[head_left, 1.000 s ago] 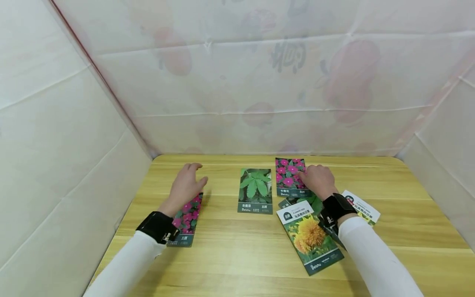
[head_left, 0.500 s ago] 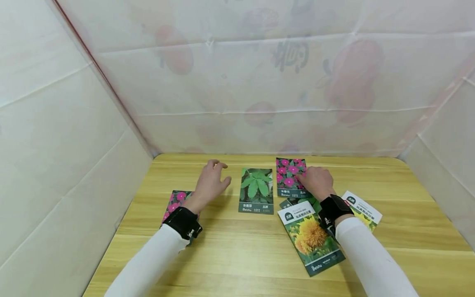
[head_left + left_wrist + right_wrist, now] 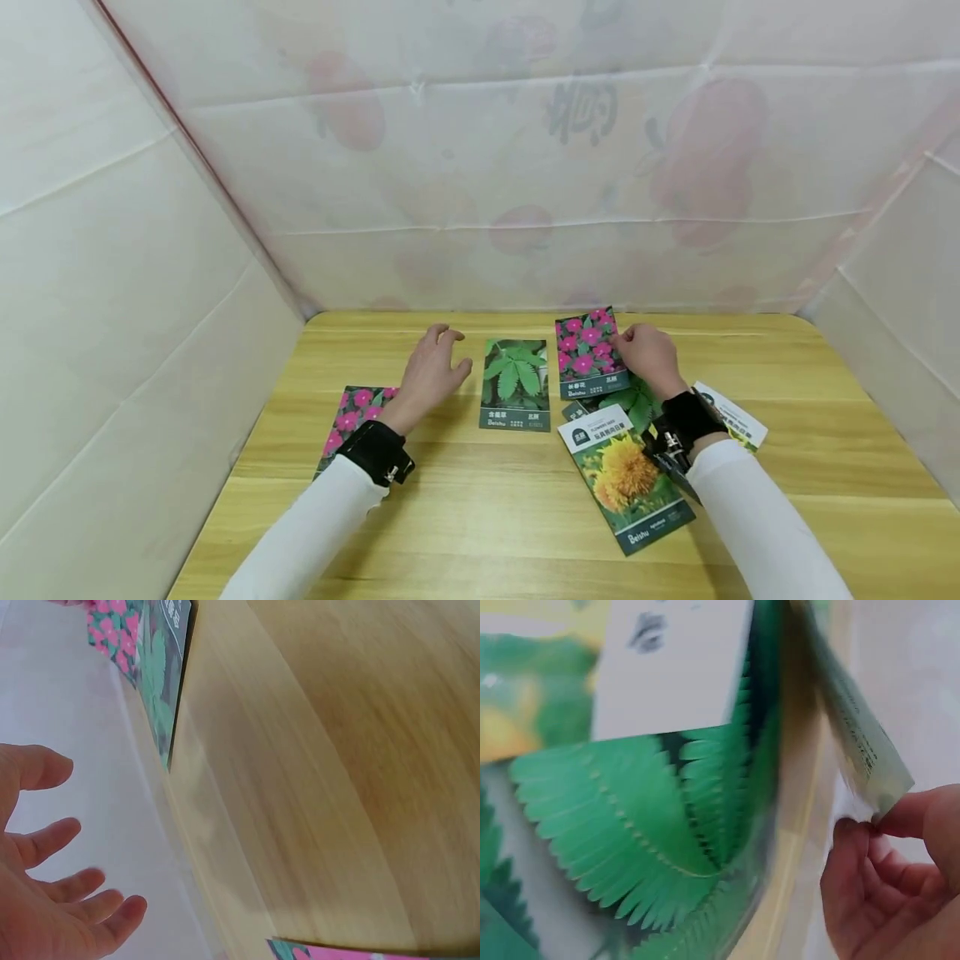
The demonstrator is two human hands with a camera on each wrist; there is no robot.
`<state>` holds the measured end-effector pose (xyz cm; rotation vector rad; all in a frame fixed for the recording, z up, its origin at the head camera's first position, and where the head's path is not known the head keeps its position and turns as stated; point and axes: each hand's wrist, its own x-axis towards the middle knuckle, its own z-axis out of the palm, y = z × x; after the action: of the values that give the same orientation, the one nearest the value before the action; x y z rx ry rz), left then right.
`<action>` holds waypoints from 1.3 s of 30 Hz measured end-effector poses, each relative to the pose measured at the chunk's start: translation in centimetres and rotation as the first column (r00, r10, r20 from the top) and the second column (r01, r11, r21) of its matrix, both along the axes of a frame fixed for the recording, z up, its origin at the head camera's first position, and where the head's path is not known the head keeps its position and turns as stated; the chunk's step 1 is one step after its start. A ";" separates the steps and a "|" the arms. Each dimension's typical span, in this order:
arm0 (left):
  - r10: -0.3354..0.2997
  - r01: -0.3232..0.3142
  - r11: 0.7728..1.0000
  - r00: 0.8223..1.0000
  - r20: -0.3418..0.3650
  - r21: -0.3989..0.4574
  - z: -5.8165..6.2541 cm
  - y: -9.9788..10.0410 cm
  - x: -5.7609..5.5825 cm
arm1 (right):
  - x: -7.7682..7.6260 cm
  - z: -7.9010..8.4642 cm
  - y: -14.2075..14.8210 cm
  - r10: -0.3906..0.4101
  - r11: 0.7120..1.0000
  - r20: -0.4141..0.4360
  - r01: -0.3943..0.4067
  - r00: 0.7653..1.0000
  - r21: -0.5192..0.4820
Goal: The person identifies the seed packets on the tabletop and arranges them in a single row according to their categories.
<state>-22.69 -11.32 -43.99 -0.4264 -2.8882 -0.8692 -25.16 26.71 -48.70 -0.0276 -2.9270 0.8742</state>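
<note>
My right hand [image 3: 651, 360] pinches the right edge of a seed packet with pink flowers [image 3: 587, 350]. In the right wrist view that packet's printed back [image 3: 859, 739] tilts up between thumb and fingertips [image 3: 851, 836]. Fingers spread and holding nothing, my left hand [image 3: 433, 371] hovers left of a green-leaf seed packet [image 3: 514, 383]. Under my left forearm lies another pink-flower packet [image 3: 352, 421], partly hidden. Below the right hand, a yellow-flower packet [image 3: 626, 483] overlaps a second green-leaf packet [image 3: 637, 404].
Another white-topped packet [image 3: 731, 417] lies right of my right wrist, partly covered by it. All packets lie on a wooden table [image 3: 480, 517]. Pale sheeting [image 3: 450, 167] walls off the back and both sides.
My left hand has moved right, away from above the left pink-flower packet, toward the green-leaf one. The right hand now lifts the right edge of its pink-flower packet, which has tilted.
</note>
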 end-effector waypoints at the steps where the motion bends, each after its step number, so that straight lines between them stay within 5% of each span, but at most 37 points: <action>1: -0.001 0.001 1.000 1.000 -0.008 0.000 0.0 0.1 0.0 | -0.5 -0.9 0.7 -0.010 0.999 0.008 0.010 1.000 -0.038; 5: -0.011 0.011 1.000 0.999 -0.041 -0.009 -0.2 0.5 0.0 | -2.0 -3.9 2.8 -0.041 0.979 0.061 0.052 0.997 -0.196; 10: -0.035 0.037 0.999 0.998 -0.044 0.032 -0.2 0.6 0.3 | -1.9 -5.2 3.4 -0.064 0.915 0.092 0.095 0.994 -0.392; 12: -0.053 0.054 0.995 0.999 -0.007 0.086 -0.1 0.6 0.4 | -1.7 -5.3 3.2 -0.072 0.887 0.101 0.110 0.992 -0.448; 15: -0.083 0.065 0.978 0.993 0.086 0.197 0.0 0.9 0.6 | 0.4 -1.9 1.3 -0.077 0.844 0.137 0.137 0.988 -0.519; 19: -0.154 0.064 0.917 0.967 0.202 0.393 0.4 1.3 0.8 | 2.9 2.3 -1.2 -0.026 0.770 0.158 0.120 0.987 -0.626; 22: -0.220 0.036 0.840 0.935 0.279 0.542 0.6 1.8 0.9 | 3.3 2.4 -2.0 -0.004 0.733 0.151 0.105 0.989 -0.672; 31: -0.353 -0.108 0.630 0.842 0.407 0.769 0.7 3.2 1.1 | 6.5 7.1 -6.3 0.076 0.714 0.190 0.080 0.979 -0.695; 35: -0.328 -0.171 0.612 0.834 0.445 0.772 0.8 3.6 1.2 | 7.1 7.2 -7.1 0.103 0.706 0.189 0.062 0.977 -0.706; 39: -0.291 -0.189 0.635 0.840 0.459 0.749 0.7 3.7 1.2 | 7.3 6.8 -7.7 0.110 0.698 0.170 0.046 0.979 -0.715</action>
<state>-21.46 -7.66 -43.24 -0.1690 -2.4890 -2.4441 -17.91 19.05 -41.88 -0.1213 -2.5249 2.0763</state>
